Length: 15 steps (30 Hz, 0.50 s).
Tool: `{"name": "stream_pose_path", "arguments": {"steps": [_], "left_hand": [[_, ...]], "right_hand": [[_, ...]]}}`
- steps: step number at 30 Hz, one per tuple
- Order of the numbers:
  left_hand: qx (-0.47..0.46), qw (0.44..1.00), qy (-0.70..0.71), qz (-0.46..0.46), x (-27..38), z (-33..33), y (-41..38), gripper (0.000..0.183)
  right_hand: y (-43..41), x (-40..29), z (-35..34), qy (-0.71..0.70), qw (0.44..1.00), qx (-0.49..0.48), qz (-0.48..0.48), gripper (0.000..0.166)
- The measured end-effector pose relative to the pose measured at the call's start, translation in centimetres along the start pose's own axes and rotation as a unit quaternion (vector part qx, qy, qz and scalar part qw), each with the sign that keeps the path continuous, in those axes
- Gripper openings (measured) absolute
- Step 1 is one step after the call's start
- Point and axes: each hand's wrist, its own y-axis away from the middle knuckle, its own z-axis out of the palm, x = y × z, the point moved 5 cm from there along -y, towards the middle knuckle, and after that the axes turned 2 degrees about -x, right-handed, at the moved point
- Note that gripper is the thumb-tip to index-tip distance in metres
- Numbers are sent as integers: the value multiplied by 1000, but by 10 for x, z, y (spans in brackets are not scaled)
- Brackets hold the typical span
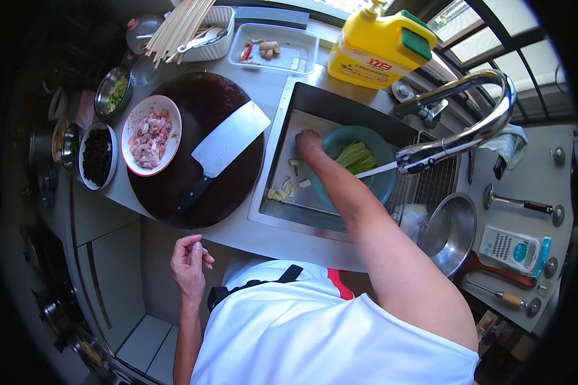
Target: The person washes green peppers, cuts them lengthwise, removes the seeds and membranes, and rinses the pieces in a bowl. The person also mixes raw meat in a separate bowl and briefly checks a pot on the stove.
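Note:
My right hand [309, 143] is down inside the steel sink [283, 120], just left of a teal plastic bowl [334, 139]; its fingers are turned away, so their grip is hidden. Green leafy stalks [357, 156] lie in that bowl, and water runs onto them from the chrome faucet [491, 106]. Vegetable scraps [280, 193] lie on the sink floor. My left hand [190, 260] hangs before the counter edge, fingers loosely curled with nothing in them. Beyond it a cleaver [231, 139] rests on a round dark chopping board [212, 96], beside a bowl of raw meat pieces [150, 137].
Bowls of dark food [98, 155] and chopped greens [117, 95] stand at left. Behind are a tray with ginger [269, 49], a chopstick basket [221, 45] and a yellow detergent jug [375, 53]. A metal bowl [450, 231] and a grater [510, 250] are right of the sink.

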Motion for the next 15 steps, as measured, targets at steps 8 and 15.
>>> {"name": "stream_pose_path", "arguments": {"steps": [8,15], "left_hand": [[-4,1000,4,12,-14,-9,-12,15],[-51,998,33,14,-4,-3,-38,15]], "right_hand": [[55,-45,7,-22,998,-28,-57,30],[92,-73,111,-226,965,-104,79,53]]}}
